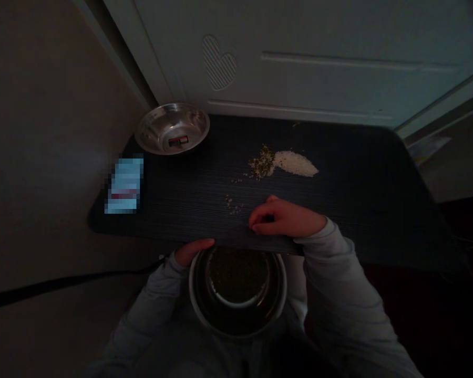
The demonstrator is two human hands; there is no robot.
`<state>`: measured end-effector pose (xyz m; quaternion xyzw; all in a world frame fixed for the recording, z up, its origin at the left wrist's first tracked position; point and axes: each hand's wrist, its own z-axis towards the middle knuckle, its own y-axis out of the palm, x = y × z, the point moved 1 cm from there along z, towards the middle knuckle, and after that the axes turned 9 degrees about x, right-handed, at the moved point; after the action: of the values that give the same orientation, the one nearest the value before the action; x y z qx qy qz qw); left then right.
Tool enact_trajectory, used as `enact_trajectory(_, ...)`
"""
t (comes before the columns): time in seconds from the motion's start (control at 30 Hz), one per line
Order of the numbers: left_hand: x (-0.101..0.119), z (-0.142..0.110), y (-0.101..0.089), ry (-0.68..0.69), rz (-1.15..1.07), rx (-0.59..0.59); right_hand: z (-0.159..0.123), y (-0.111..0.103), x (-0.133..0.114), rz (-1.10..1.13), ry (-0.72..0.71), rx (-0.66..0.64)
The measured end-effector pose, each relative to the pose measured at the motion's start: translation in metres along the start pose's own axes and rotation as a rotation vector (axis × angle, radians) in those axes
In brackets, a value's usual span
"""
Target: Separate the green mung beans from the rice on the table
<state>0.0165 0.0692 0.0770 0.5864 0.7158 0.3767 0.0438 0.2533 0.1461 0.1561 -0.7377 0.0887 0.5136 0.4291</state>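
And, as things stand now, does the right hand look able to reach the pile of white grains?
Probably yes: the right hand is on the near side of the white grains, and nothing visible blocks the tabletop between them.

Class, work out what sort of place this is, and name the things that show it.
Probably a room in a home: a pale panelled surface with a ribbed heart relief stands behind a dark rounded-corner table, which bears an oblong pile of white, rice-like grains.
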Motion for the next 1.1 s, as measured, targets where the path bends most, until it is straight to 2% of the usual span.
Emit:
enact_trajectory(0.1,0.002,-0.003,0.001,0.037,0.006,0.035,0.002,0.000,0.003,0.134,0.074,0.136)
enact_trajectory(0.2,0.002,-0.002,0.001,0.081,0.016,0.084,0.004,-0.001,0.009,0.227,0.133,0.386)
enact_trajectory(0.3,0.001,-0.001,0.001,0.096,0.008,0.081,0.005,-0.003,0.017,0.213,0.148,0.595)
enact_trajectory(0.37,0.000,-0.001,0.002,0.092,-0.004,0.066,0.005,-0.004,0.021,0.181,0.154,0.649)
enact_trajectory(0.5,-0.001,-0.001,0.002,0.041,-0.003,0.057,0.006,-0.003,0.021,0.131,0.147,0.631)
enact_trajectory(0.67,-0.001,0.000,0.003,0.091,-0.015,0.053,0.006,0.000,0.016,0.090,0.127,0.614)
enact_trajectory(0.97,0.001,-0.002,0.005,0.052,-0.035,0.053,0.005,0.000,0.014,0.060,0.107,0.588)
enact_trajectory(1.1,0.001,-0.001,0.004,0.068,-0.034,0.075,0.006,0.001,0.014,0.044,0.101,0.537)
